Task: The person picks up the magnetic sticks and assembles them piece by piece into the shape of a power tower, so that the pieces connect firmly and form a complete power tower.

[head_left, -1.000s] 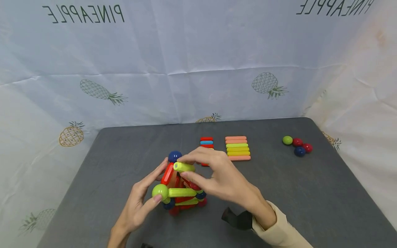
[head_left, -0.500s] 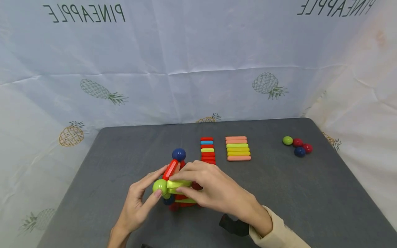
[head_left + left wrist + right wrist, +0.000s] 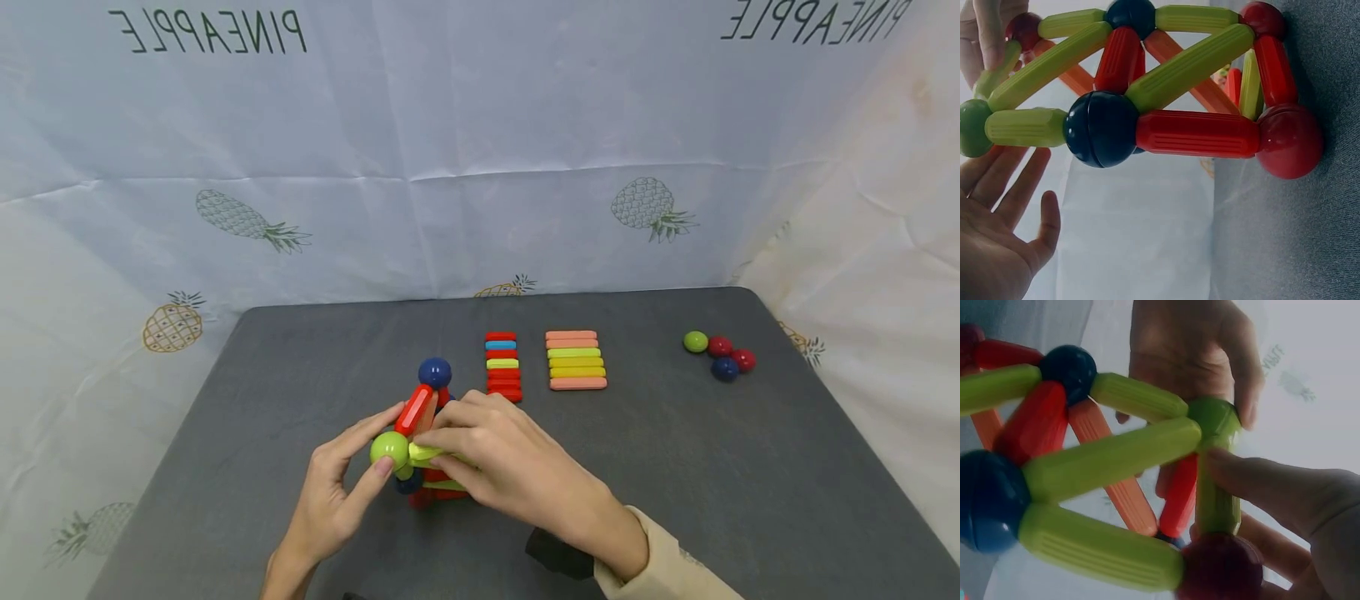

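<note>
A magnetic stick-and-ball frame stands on the table, built of red, orange and lime rods with dark blue (image 3: 1102, 129), red (image 3: 1290, 141) and green balls. My left hand (image 3: 326, 487) holds its green ball (image 3: 390, 448), thumb on the near side, other fingers behind near a red rod (image 3: 414, 410). From the right, my right hand (image 3: 517, 458) pinches a lime rod (image 3: 1217, 500) between thumb and fingers. In the right wrist view that rod runs from the green ball to a dark red ball (image 3: 1219, 569). A dark blue ball (image 3: 435, 372) tops the frame. My right hand hides part of it.
Behind the frame lies a row of red, blue and lime short rods (image 3: 502, 364). Longer orange, lime and yellow rods (image 3: 576, 361) lie to its right. Several loose balls (image 3: 721, 346) sit at the table's far right. A pineapple-print cloth (image 3: 450, 233) hangs behind.
My right hand has lowered the lime rod from above the frame to beside the green ball. The frame's top blue ball has shifted slightly right. My left hand keeps its hold.
</note>
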A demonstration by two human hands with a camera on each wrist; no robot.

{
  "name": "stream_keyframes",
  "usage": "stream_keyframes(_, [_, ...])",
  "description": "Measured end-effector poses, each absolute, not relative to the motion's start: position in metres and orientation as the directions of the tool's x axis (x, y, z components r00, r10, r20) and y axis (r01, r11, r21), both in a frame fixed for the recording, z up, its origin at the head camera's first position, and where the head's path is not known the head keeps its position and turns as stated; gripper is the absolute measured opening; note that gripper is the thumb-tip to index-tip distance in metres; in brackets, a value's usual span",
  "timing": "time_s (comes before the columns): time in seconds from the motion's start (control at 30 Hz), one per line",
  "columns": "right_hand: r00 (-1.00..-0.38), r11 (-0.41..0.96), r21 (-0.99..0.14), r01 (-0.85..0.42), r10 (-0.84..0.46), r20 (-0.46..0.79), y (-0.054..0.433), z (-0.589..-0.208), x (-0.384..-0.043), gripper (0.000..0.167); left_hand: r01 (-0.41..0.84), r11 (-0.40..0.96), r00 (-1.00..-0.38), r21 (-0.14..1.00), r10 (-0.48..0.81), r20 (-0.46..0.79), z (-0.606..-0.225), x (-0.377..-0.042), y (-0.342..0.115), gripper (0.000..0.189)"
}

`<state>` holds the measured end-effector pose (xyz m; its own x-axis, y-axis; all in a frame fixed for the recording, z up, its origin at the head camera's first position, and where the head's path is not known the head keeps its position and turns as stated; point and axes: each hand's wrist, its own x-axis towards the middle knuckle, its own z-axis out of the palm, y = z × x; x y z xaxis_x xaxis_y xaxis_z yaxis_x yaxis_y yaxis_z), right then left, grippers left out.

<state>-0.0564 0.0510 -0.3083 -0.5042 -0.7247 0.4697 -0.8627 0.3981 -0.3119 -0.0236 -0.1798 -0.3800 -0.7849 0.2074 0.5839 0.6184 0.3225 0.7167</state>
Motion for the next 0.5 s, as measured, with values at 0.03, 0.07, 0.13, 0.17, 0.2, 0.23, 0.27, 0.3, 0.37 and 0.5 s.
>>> stream_keyframes(0.03, [-0.497, 0.397, -0.300, -0.867, -0.721, 0.482, 0.0497, -0.3098, -0.0560, 0.021, 0.621, 0.322, -0.782, 0.714, 0.207, 0.587, -0.3800, -0.0237, -0.1798, 0.057])
stream_keyframes(0.07, [-0.492, 0.395, -0.293, -0.870, -0.718, 0.493, 0.0484, -0.3111, -0.0554, 0.021, 0.623, 0.320, -0.781, 0.713, 0.206, 0.590, -0.3798, -0.0236, -0.1798, 0.056])
stream_keyframes(0.13, [-0.488, 0.392, -0.291, -0.873, -0.708, 0.510, 0.0459, -0.3135, -0.0544, 0.022, 0.629, 0.319, -0.776, 0.709, 0.203, 0.597, -0.3793, -0.0237, -0.1801, 0.056])
stream_keyframes(0.17, [-0.487, 0.388, -0.294, -0.873, -0.704, 0.518, 0.0451, -0.3143, -0.0539, 0.023, 0.635, 0.318, -0.771, 0.704, 0.201, 0.604, -0.3790, -0.0240, -0.1803, 0.056])
stream_keyframes(0.2, [-0.489, 0.385, -0.301, -0.872, -0.699, 0.522, 0.0444, -0.3151, -0.0536, 0.023, 0.641, 0.320, -0.766, 0.698, 0.199, 0.612, -0.3786, -0.0244, -0.1806, 0.055])
stream_keyframes(0.23, [-0.493, 0.383, -0.311, -0.870, -0.694, 0.524, 0.0440, -0.3155, -0.0534, 0.023, 0.646, 0.322, -0.760, 0.692, 0.193, 0.620, -0.3782, -0.0246, -0.1808, 0.055])
stream_keyframes(0.27, [-0.501, 0.380, -0.327, -0.865, -0.687, 0.526, 0.0437, -0.3156, -0.0533, 0.023, 0.647, 0.327, -0.758, 0.688, 0.186, 0.625, -0.3778, -0.0246, -0.1812, 0.054])
stream_keyframes(0.3, [-0.509, 0.378, -0.343, -0.860, -0.680, 0.528, 0.0435, -0.3154, -0.0533, 0.023, 0.649, 0.332, -0.756, 0.685, 0.177, 0.630, -0.3775, -0.0246, -0.1818, 0.053])
stream_keyframes(0.37, [-0.525, 0.373, -0.373, -0.850, -0.657, 0.540, 0.0443, -0.3150, -0.0534, 0.023, 0.644, 0.337, -0.757, 0.686, 0.155, 0.635, -0.3770, -0.0244, -0.1831, 0.051])
stream_keyframes(0.5, [-0.579, 0.382, -0.437, -0.814, -0.586, 0.567, 0.0489, -0.3140, -0.0543, 0.023, 0.624, 0.348, -0.763, 0.700, 0.082, 0.641, -0.3761, -0.0237, -0.1862, 0.047])
